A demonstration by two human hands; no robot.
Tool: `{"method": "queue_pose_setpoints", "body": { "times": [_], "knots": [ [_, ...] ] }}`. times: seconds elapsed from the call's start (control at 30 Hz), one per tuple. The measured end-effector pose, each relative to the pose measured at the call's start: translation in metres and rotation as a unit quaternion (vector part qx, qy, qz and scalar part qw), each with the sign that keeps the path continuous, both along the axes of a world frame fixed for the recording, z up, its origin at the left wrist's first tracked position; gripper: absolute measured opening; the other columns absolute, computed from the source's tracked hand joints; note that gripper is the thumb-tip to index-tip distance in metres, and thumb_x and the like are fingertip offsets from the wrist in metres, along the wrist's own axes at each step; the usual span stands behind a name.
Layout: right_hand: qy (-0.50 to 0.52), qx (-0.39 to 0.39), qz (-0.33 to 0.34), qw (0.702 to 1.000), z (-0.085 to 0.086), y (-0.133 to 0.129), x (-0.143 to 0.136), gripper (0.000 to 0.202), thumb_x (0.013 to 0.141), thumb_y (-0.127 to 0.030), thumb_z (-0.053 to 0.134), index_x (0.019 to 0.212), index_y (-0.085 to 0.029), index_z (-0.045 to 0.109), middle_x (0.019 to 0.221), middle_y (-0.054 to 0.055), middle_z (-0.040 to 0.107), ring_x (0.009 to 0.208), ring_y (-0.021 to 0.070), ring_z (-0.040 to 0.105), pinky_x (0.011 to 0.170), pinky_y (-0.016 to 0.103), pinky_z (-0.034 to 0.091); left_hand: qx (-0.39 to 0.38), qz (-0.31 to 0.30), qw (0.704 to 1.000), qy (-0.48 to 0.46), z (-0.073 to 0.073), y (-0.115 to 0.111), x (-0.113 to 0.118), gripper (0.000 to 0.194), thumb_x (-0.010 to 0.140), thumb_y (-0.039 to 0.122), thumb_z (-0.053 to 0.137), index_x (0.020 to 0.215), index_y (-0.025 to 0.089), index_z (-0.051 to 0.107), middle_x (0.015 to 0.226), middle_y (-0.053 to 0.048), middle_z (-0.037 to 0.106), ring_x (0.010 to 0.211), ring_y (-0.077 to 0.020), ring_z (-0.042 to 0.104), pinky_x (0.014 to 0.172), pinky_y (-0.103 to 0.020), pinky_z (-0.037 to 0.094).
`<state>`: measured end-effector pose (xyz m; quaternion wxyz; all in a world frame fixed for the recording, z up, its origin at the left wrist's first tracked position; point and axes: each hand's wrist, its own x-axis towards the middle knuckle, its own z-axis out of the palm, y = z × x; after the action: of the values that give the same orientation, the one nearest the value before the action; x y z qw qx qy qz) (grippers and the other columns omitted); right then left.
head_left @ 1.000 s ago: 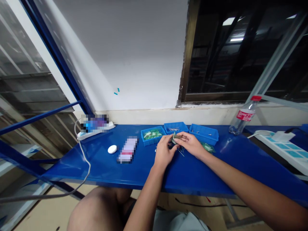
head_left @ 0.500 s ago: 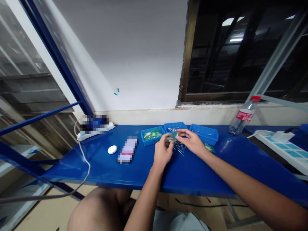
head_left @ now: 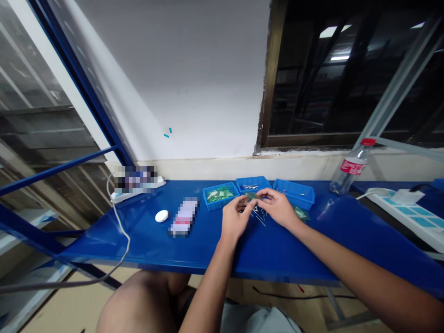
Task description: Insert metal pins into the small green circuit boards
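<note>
My left hand (head_left: 237,216) and my right hand (head_left: 276,207) meet over the blue table, both pinching a small clear-green plastic bag (head_left: 251,196). Beneath them, thin metal pins (head_left: 258,216) lie loose on the tabletop. Left of my hands, a blue bin (head_left: 207,206) holds green packets (head_left: 220,193). Behind them is a second blue bin (head_left: 264,179) with metal pins inside. A third blue bin (head_left: 305,188), with a few small pieces in it, stands to the right. One green packet (head_left: 301,213) rests beside my right forearm.
On the blue table (head_left: 145,245) are a pixelated phone (head_left: 184,217) and a round white case (head_left: 161,216). A red-capped bottle (head_left: 352,167) stands at the back right. Power strips (head_left: 416,215) lie at both ends; a grey cable (head_left: 126,231) hangs over the left edge.
The bag between my hands has tipped lower and shows less. My right hand's fingers have shifted slightly down, closer to my left fingertips.
</note>
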<state>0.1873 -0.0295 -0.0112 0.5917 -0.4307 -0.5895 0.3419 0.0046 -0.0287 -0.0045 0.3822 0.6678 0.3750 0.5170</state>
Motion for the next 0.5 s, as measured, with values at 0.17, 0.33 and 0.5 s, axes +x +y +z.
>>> {"method": "queue_pose_setpoints", "body": {
  "times": [0.17, 0.33, 0.5],
  "knots": [
    [-0.072, 0.021, 0.097, 0.992, 0.0025, -0.0070, -0.0078, 0.031, 0.081, -0.032, 0.079, 0.110, -0.024, 0.075, 0.118, 0.008, 0.070, 0.097, 0.0225, 0.071, 0.090, 0.039, 0.061, 0.033, -0.001, 0.999, 0.012, 0.0004, 0.0002, -0.0016, 0.032, 0.095, 0.036, 0.071, 0.123, 0.022, 0.074, 0.118, -0.010, 0.078, 0.102, -0.0235, 0.077, 0.091, -0.036, 0.063],
    [-0.057, 0.030, 0.035, 0.997, 0.0049, -0.0072, -0.0095, 0.032, 0.083, -0.040, 0.080, 0.109, -0.023, 0.072, 0.109, 0.008, 0.072, 0.095, 0.0220, 0.070, 0.082, 0.035, 0.062, 0.092, 0.039, 0.994, 0.043, 0.0062, -0.0008, -0.0059, 0.021, 0.098, 0.029, 0.064, 0.112, 0.025, 0.079, 0.113, -0.007, 0.078, 0.104, -0.0216, 0.073, 0.093, -0.033, 0.061],
    [-0.004, 0.006, 0.021, 1.000, 0.0014, -0.0003, -0.0039, 0.042, 0.079, -0.046, 0.084, 0.110, -0.022, 0.070, 0.103, 0.008, 0.074, 0.095, 0.0217, 0.070, 0.081, 0.034, 0.062, 0.040, 0.023, 0.999, 0.013, 0.0029, 0.0002, -0.0047, 0.026, 0.097, 0.030, 0.066, 0.121, 0.023, 0.074, 0.108, -0.007, 0.079, 0.091, -0.0204, 0.076, 0.082, -0.031, 0.062]
  ]
}}
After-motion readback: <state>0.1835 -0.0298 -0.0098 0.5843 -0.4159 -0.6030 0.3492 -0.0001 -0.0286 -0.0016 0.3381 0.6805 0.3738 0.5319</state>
